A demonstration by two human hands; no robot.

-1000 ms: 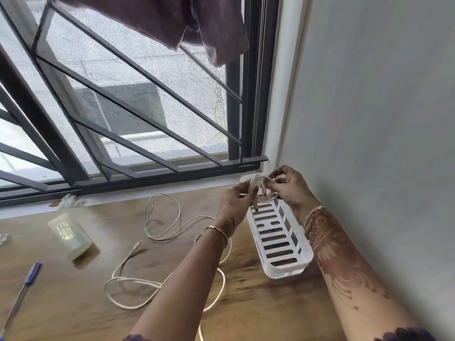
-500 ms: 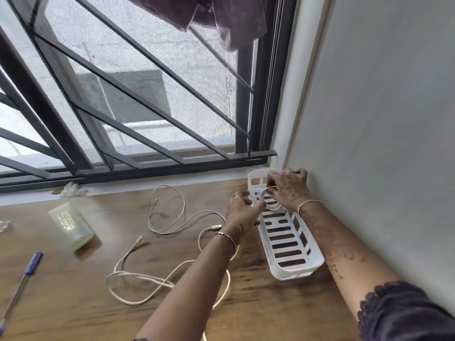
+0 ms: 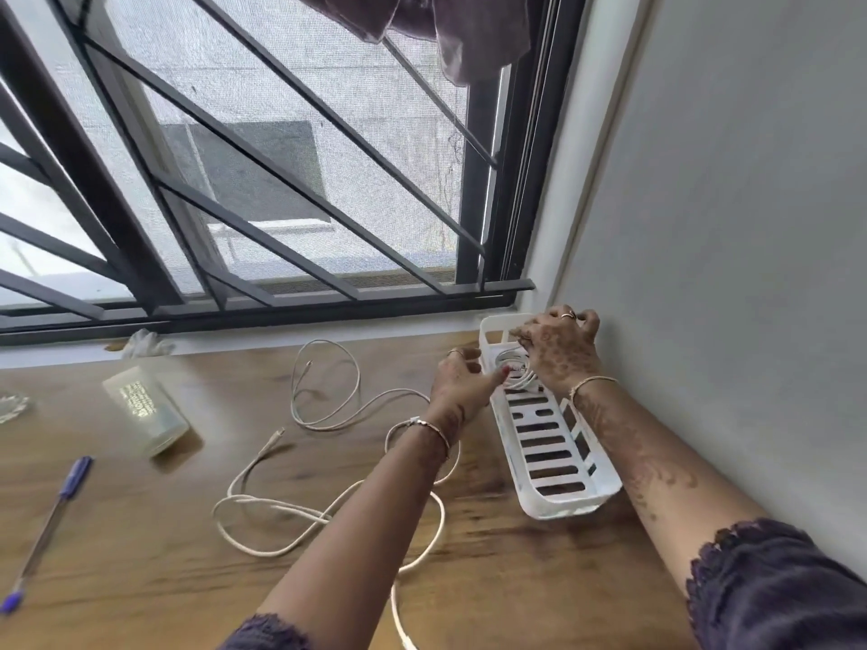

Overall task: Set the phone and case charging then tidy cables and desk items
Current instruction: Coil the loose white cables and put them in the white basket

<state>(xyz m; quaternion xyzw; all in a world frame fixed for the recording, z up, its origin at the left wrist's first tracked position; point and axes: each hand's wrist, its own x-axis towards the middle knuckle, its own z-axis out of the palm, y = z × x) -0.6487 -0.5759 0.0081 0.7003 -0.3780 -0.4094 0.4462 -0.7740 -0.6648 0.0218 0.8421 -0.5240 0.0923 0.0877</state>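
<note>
A white slotted tray [image 3: 546, 462] lies on the wooden desk [image 3: 140, 555] along the right wall. In its far end sits a small coiled white cable [image 3: 516, 375]. My right hand [image 3: 560, 347] is palm down over that coil, fingers curled on it and on the tray's far rim. My left hand [image 3: 462, 380] hovers at the tray's left rim with fingers apart, one fingertip touching the coil. Two long loose white cables sprawl left of the tray, one looped near the window [image 3: 323, 405], the other [image 3: 262, 513] passing under my left forearm.
A translucent container [image 3: 145, 415] lies on its side at the left. A blue pen [image 3: 49, 518] lies near the left edge, a crumpled tissue [image 3: 143, 344] on the sill. The barred window [image 3: 262, 204] is behind, the grey wall [image 3: 727, 227] close on the right.
The coiled cable went from being held by both hands above the tray down into the tray's far end. My left hand has opened and drawn back a little.
</note>
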